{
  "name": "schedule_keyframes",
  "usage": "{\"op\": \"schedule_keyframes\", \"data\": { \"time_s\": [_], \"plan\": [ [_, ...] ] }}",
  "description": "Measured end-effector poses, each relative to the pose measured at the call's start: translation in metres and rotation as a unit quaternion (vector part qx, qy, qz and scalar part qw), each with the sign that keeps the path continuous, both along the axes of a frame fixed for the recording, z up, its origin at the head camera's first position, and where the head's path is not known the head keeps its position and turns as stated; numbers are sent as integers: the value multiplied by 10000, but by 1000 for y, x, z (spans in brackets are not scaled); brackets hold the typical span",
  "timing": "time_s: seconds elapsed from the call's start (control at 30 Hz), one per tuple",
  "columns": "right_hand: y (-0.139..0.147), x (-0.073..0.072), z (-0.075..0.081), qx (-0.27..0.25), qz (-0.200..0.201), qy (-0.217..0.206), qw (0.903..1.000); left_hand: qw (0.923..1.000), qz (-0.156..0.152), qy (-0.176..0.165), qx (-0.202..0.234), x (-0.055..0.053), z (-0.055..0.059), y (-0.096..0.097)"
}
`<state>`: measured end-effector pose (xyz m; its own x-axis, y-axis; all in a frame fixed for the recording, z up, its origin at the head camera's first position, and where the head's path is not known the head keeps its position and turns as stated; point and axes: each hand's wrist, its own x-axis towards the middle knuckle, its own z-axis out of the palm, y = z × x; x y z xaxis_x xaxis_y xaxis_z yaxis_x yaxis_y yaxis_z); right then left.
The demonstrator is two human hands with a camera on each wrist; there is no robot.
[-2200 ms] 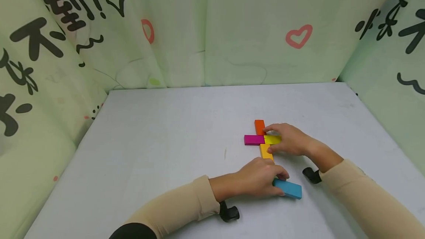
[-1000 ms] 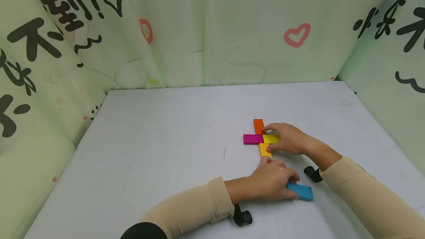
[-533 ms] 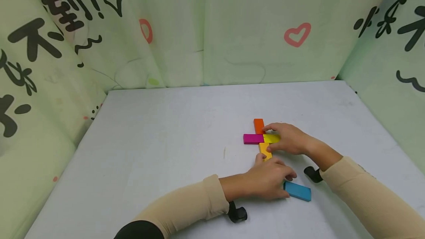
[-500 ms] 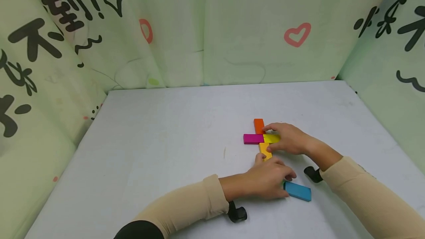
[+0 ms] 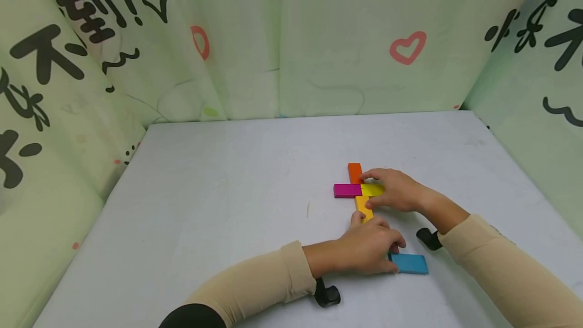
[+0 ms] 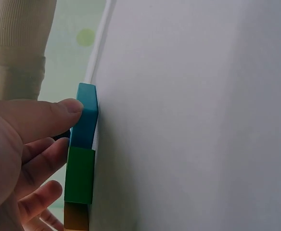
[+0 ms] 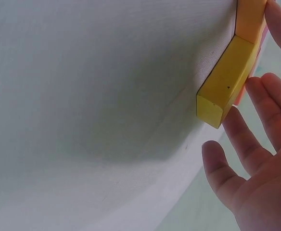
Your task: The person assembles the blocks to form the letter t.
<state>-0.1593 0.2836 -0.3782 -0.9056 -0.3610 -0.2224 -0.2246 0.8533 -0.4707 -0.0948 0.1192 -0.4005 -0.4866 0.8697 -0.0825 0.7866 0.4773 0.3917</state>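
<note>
Near the front right of the table, my left hand (image 5: 366, 249) pinches the end of a blue block (image 5: 412, 264) between thumb and fingers. Another left finger touches an amber block (image 5: 362, 203). A green block (image 6: 80, 175) adjoins the blue one in the left wrist view; from the head it is hidden under that hand. My right hand (image 5: 405, 191) rests with spread, loosely bent fingers around a yellow block (image 5: 371, 190). Its thumb touches the amber block, and a fingertip reaches the orange block (image 5: 355, 172). A magenta block (image 5: 347, 191) lies end to end with the yellow one.
The white table (image 5: 218, 191) spreads left of the blocks. A pale green printed curtain (image 5: 337, 39) stands behind it and along both sides. Black wrist mounts (image 5: 327, 295) hang below the sleeves.
The blue block and left hand have shifted right over two seconds, with a slight move back left. The blue block has turned from slanted to nearly level across the view. The right hand stays put.
</note>
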Motion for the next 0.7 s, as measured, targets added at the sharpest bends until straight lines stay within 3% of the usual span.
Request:
{"op": "schedule_keyframes", "data": {
  "time_s": [0.7],
  "plan": [
    [-2, 0, 0, 23, -24, -32, 10000, 9999, -18, 131, -96, -2, 0, -1]
  ]
}}
